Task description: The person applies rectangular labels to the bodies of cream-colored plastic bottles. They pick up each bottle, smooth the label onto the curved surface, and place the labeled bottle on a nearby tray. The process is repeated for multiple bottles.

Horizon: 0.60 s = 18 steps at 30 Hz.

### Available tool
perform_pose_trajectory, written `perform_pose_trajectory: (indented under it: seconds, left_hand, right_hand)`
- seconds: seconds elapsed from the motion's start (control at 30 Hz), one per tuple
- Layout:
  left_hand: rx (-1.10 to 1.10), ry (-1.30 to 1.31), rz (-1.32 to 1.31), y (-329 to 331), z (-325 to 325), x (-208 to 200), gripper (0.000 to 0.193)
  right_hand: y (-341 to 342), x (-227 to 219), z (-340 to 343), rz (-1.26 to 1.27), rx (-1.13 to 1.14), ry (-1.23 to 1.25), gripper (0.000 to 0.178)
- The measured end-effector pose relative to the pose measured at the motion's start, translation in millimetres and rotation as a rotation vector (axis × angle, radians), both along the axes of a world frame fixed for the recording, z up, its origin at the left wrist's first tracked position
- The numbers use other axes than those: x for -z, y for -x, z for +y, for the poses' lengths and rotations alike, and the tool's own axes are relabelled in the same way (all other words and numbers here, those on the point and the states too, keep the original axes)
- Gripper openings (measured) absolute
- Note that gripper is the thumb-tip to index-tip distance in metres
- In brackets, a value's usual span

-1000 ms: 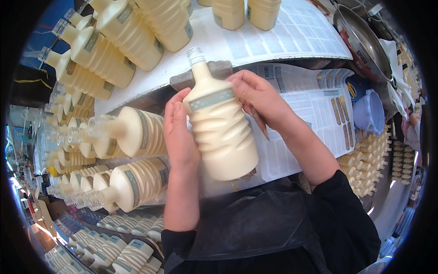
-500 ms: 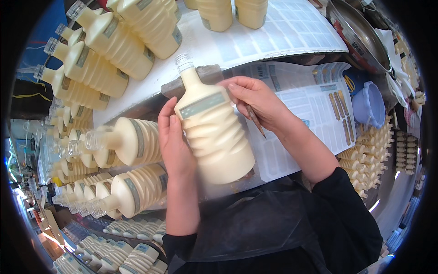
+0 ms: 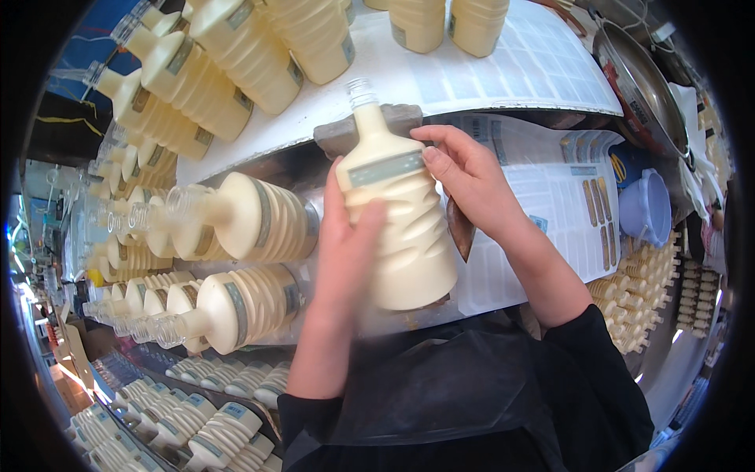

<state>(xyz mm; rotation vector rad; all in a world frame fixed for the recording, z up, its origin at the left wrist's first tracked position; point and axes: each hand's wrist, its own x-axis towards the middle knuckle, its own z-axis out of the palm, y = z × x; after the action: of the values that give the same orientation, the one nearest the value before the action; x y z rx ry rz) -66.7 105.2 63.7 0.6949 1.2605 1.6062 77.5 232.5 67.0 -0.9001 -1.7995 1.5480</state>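
A cream bottle (image 3: 413, 271) with rippled sides and a clear threaded neck leans in front of me, its neck end at a grey block (image 3: 338, 138). Across its shoulder runs a grey-green label strip (image 3: 384, 168). My left hand (image 3: 350, 236), slightly blurred, grips the bottle's left side with its thumb over the front. My right hand (image 3: 464, 169) has thumb and forefinger at the label's right end. Tucked under that hand's palm, a brown pointed blade-like tool (image 3: 459, 232) hangs tip down; its upper part is hidden.
Similar bottles (image 3: 255, 228) lie in rows at left, and others stand on the white table (image 3: 511, 63) beyond. Right of the bottle lies a backing sheet (image 3: 543, 189) with several labels. A lilac bucket (image 3: 645, 206) and a metal pan (image 3: 641, 82) are farther right.
The whole view has shifted, so the bottle appears farther right. My left thumb has moved from the bottle's edge onto its front. The right hand keeps its place at the label's end.
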Motion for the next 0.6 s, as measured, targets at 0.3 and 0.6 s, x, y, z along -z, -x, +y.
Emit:
perform_pose_trajectory:
  seconds: [0.3, 0.6]
  left_hand:
    - [-0.158, -0.011, -0.161, 18, 7, 1, 0.038]
    - [-0.204, -0.04, -0.176, 15, 16, 5, 0.025]
  right_hand:
    - [10, -18, 2, -0.219, -0.006, 0.008, 0.038]
    - [13, -17, 1, -0.243, 0.029, 0.016, 0.034]
